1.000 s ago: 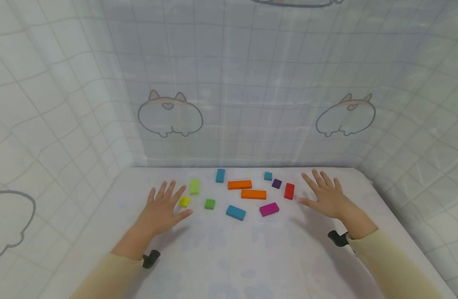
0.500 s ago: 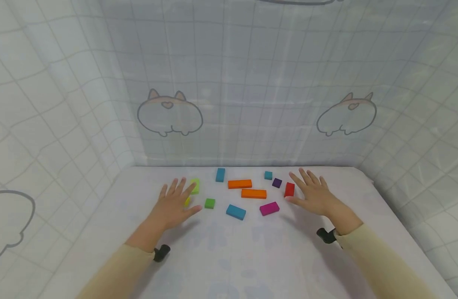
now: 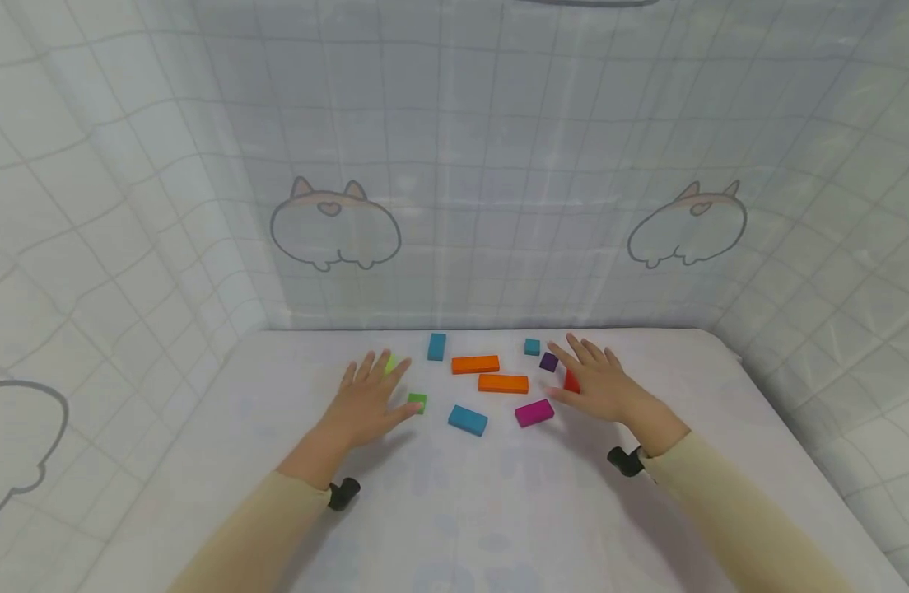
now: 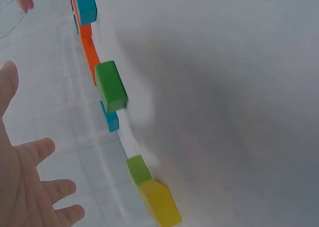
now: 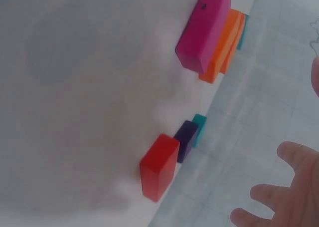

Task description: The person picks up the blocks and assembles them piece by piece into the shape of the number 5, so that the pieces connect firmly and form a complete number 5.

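Note:
My left hand [image 3: 361, 410] hovers over the left side of the blocks with its fingers spread, holding nothing. Beneath it, the lime block [image 3: 391, 363] is partly covered; the yellow block [image 4: 160, 203] shows only in the left wrist view. By the left thumb lies a green block [image 3: 417, 401]. My right hand [image 3: 599, 387], also spread and holding nothing, hangs over the red block [image 3: 571, 381], which it partly hides. Near its fingertips are a dark purple cube [image 3: 548, 361] and a magenta block [image 3: 534, 413].
Between the hands lie two orange blocks [image 3: 475, 364] and a blue block [image 3: 468, 420]. Farther back are another blue block [image 3: 436, 347] and a small teal cube [image 3: 532, 347]. A grid-patterned curtain [image 3: 454, 206] rises behind the white table [image 3: 454, 511].
Both hands have moved inward, the left one to the right and the right one to the left. The yellow block has become hidden in the head view. The blocks have stayed put.

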The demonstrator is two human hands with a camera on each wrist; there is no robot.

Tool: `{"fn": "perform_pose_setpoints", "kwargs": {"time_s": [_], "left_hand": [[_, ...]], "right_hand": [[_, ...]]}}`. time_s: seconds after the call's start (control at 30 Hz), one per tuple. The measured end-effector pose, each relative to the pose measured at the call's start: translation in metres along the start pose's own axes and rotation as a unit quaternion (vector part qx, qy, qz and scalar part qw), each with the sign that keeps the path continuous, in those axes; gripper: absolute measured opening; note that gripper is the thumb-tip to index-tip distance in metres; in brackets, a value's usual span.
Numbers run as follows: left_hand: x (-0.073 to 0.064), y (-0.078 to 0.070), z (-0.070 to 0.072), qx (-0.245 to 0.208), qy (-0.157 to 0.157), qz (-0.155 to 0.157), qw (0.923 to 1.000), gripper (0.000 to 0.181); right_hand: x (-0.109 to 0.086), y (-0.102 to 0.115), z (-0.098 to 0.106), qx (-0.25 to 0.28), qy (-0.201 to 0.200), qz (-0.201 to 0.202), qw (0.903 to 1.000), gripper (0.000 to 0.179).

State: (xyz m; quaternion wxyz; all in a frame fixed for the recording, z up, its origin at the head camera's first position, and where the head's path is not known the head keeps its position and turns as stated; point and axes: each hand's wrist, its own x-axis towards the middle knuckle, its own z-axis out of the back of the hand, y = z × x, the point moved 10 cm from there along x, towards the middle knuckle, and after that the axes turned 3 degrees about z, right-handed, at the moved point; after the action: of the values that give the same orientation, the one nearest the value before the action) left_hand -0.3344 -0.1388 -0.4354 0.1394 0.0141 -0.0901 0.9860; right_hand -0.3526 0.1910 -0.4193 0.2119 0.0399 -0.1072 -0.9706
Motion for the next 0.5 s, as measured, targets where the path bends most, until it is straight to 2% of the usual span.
{"fn": "perform_pose_setpoints", "kwargs": {"time_s": [0.5], "left_hand": [[0.025,-0.014,-0.015,-0.010,0.017,-0.019,0.9996,0.082]], "right_hand": [[0.028,0.022,-0.009,0.029,0.009,0.047,0.9984,0.083]]}}
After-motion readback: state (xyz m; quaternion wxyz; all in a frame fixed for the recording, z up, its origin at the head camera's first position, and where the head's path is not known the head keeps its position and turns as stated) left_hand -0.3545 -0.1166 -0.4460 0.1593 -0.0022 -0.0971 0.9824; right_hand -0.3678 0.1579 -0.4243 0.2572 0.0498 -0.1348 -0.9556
